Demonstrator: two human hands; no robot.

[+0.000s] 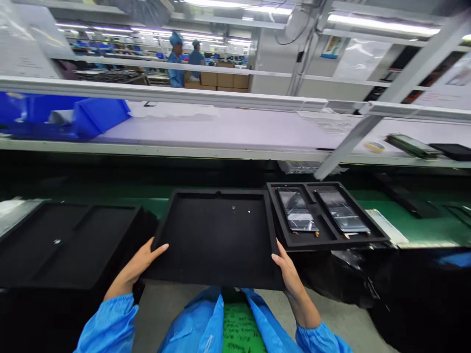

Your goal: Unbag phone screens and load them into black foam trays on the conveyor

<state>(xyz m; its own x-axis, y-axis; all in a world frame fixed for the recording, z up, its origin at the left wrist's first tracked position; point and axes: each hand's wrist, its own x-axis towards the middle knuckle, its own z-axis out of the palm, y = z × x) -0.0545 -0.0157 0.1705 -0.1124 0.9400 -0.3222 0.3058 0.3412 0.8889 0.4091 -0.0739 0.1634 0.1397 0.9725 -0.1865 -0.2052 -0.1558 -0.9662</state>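
Note:
A black foam tray (217,240) with one wide recess is held level in front of my body. My left hand (142,262) grips its left edge, thumb over the rim. At the opposite edge my right hand (289,274) holds on the same way, its fingers partly hidden beneath. A few tiny pale specks lie in the recess. Just right of it sits another foam tray (294,241) with divided compartments. Two glossy display panels (297,208) (340,208) rest in that tray, with small orange tabs at their lower ends.
On the left stands a stack of black foam trays (69,245). Behind runs a green bench surface (437,228), under a white shelf (221,130) with blue bins (101,115). A slanted metal post (353,139) rises at right. Two people (176,61) are in the background.

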